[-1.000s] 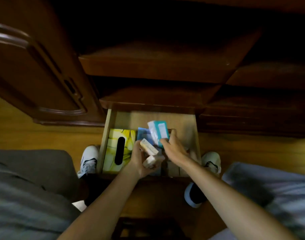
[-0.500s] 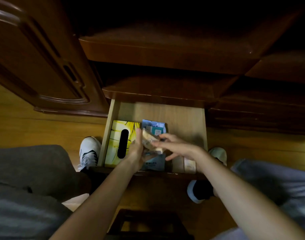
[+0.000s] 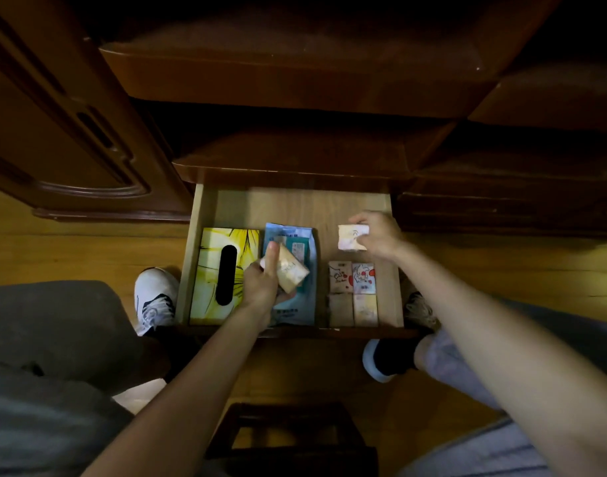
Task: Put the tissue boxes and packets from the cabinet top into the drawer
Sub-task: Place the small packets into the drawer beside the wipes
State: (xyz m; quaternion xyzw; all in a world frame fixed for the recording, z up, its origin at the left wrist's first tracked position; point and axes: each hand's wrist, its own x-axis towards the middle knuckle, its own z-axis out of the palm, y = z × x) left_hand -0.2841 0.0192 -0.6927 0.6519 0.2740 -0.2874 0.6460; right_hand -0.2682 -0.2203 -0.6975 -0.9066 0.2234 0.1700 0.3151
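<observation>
The pale wooden drawer (image 3: 350, 204) stands pulled open below the dark cabinet. A yellow tissue box (image 3: 212, 270) with a black slot lies at its left side. Beside it lies a blue tissue packet (image 3: 300, 242). My left hand (image 3: 264, 284) hovers over that packet and grips small beige packets (image 3: 293, 271). My right hand (image 3: 377, 235) holds a small white packet (image 3: 350, 237) over the drawer's back right area. Several small printed packets (image 3: 353, 292) lie in a block at the front right.
The cabinet's dark shelf edge (image 3: 288, 166) overhangs the drawer's back. An open cabinet door (image 3: 71, 132) hangs at the left. My feet in shoes (image 3: 155, 297) stand on the wooden floor either side of the drawer. A dark stool (image 3: 288, 432) is below.
The blue packet that my right hand held now lies in the drawer. My right hand took one small packet from the left hand and moved it right. The view came closer.
</observation>
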